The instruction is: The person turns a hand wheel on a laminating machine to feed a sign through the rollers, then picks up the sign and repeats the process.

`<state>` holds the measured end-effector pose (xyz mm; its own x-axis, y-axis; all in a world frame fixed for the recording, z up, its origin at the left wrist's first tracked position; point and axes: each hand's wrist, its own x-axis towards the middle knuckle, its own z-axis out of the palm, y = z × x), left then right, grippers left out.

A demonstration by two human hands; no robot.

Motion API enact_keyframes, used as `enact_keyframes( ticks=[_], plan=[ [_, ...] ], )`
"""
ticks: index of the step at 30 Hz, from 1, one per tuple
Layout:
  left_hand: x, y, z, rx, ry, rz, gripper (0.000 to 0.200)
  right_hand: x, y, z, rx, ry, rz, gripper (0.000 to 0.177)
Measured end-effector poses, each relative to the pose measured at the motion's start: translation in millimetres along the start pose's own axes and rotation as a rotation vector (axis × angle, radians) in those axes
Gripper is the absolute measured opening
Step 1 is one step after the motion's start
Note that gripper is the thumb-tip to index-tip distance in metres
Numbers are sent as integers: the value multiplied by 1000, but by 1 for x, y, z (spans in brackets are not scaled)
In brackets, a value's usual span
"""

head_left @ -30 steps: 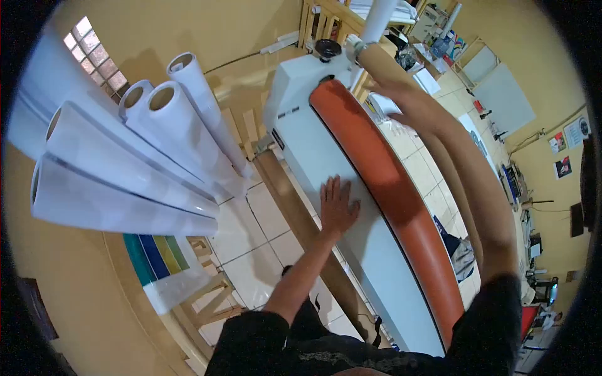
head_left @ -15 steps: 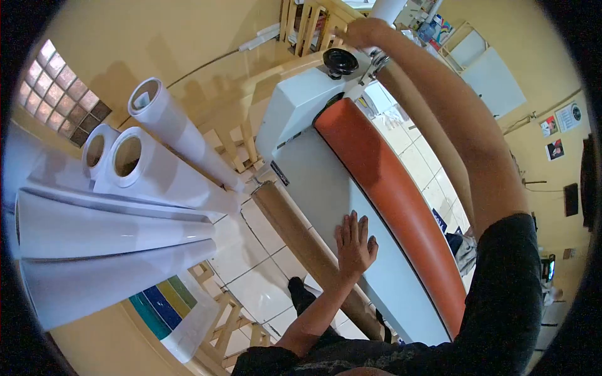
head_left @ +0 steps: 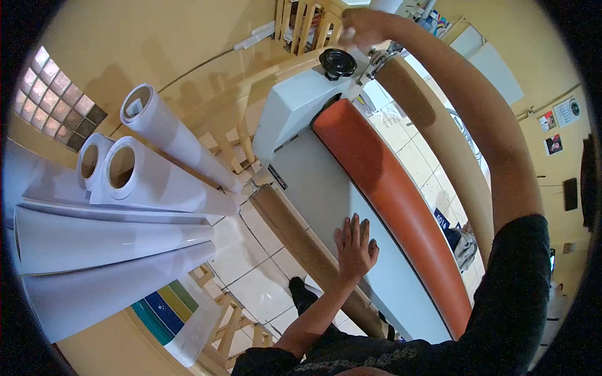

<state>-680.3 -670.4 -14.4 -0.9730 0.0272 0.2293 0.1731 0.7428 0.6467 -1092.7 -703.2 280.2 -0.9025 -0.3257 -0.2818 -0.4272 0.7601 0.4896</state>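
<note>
My left hand (head_left: 356, 250) lies flat with its fingers spread on the pale grey panel (head_left: 313, 178) of a machine. Beside the panel runs a long red-orange roller (head_left: 389, 200). My right hand (head_left: 367, 28) is raised at the far end of the machine, near the metal bracket (head_left: 379, 61) and the black knob (head_left: 338, 63); its fingers are blurred, so what it holds, if anything, cannot be made out. Beyond the red roller is a brown cardboard-coloured roll (head_left: 433, 119), partly behind my right arm. Another brown roll (head_left: 301, 244) lies along the near side of the panel.
Large white rolls (head_left: 169, 182) stand at the left, near a glass-block window (head_left: 59, 97). Wooden slatted racks (head_left: 307, 28) show at the top and lower left. A foot in black (head_left: 301, 291) is on the tiled floor (head_left: 251, 257). Papers (head_left: 566, 111) hang on the right wall.
My right hand and forearm have shifted slightly, and more of the brown roll beyond the red roller shows. The view has moved a little. My left hand stays on the panel.
</note>
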Motion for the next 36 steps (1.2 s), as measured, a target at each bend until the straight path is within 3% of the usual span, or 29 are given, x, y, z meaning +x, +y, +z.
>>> enact_keyframes(
  ticks=[3, 5, 7, 8, 11, 12, 15, 17, 19, 20, 21, 24, 26, 29, 31, 36],
  plan=[
    [0, 0, 8, -5, 13, -3, 56, 8, -3, 65, 325, 497, -949, 56],
    [-4, 0, 10, -9, 10, 1, 58, -2, -14, 58, 404, 457, -911, 58],
    [0, 1, 7, -3, -2, -7, 57, -35, -38, 26, 303, 133, -342, 72],
    [-2, 2, 7, -6, -10, 2, 57, -24, -51, 39, 178, 220, -146, 83],
    [2, 2, 6, 8, 26, 30, 57, -18, -61, 23, 117, 103, -28, 84],
    [2, 3, 7, 0, 30, 22, 57, -15, -52, 26, 125, 105, -24, 84],
    [-1, 2, 5, -1, 19, 3, 57, -6, -21, 34, 324, 132, -622, 80],
    [0, 3, 5, -2, 19, 12, 57, -6, -32, 27, 263, 100, -543, 79],
    [-2, 3, 7, -14, 21, 5, 57, -24, -56, 6, 341, -172, -72, 70],
    [-4, 5, 8, -20, 15, 30, 57, -26, -60, 7, 388, -144, -60, 70],
    [-4, 5, 9, -1, 15, 22, 57, -33, -66, -3, 201, -115, -98, 71],
    [-2, 5, 8, 29, 11, 27, 57, -28, -56, 9, 242, -125, -105, 69],
    [-1, 6, 10, 27, 12, 32, 58, -32, -47, 19, 405, -2, -175, 66],
    [-5, 8, 12, 44, 35, 54, 59, -30, -63, 40, 342, 158, -101, 56],
    [-5, 10, 10, 88, 19, 32, 61, -47, -68, 33, 404, 80, -27, 40],
    [0, 39, -34, 116, -42, 46, 58, -37, -80, 61, 648, 220, 203, 43]
  ],
)
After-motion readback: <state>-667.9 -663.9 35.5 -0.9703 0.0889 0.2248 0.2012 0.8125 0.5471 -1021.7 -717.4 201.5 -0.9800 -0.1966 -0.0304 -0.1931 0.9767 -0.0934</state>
